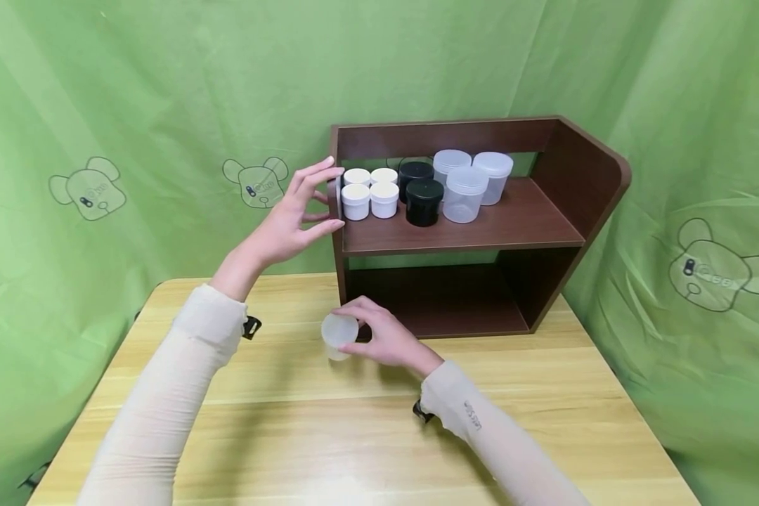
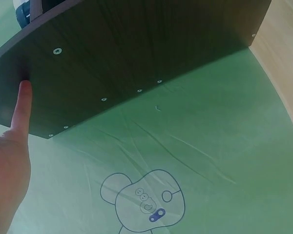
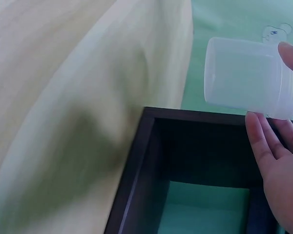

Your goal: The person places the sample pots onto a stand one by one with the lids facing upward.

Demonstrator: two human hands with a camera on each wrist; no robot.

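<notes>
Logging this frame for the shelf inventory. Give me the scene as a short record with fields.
Left hand: fingers touching the left side panel of the brown wooden shelf unit
Right hand: holds a translucent lidded jar at the wooden table
Upper shelf, left to right: four white jars, two black jars, three translucent jars
Backdrop: green cloth

From my head view the base of the clear jar [image 1: 339, 337] was hidden behind its own lid; I could not tell whether it touched the table [image 1: 291, 414]; the rear black jar [image 1: 415, 176] was half covered by the front one [image 1: 424, 202]; in the right wrist view the right hand [image 3: 278, 165] was cut by the frame edge; the left hand [image 2: 10, 165] showed only one finger and part of the palm there.
</notes>
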